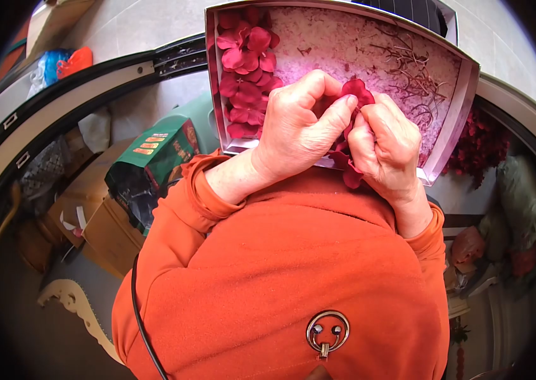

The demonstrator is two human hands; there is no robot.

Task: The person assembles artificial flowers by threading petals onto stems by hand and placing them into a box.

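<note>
Both hands meet over the near edge of a shallow white box (468, 104). Between them is a dark red artificial flower (358, 90), with petals showing above the fingers and more hanging below. My left hand (302, 126) is closed, its thumb and bent fingers pinching the flower from the left. From the other side my right hand (384, 142) grips it with curled fingers; the exact pinch point is hidden. Red fabric blossoms (247, 76) lie stacked in a row along the box's left side. Thin brownish-red stems (415, 69) lie tangled at its right, over a floor strewn with red bits.
A green printed bag (154, 149) and a cardboard box (106, 218) stand at the left. Beyond the box's right side is a heap of dark red flowers (483, 142), near a filled translucent bag (521, 196). A black cable (135, 304) runs along my left side.
</note>
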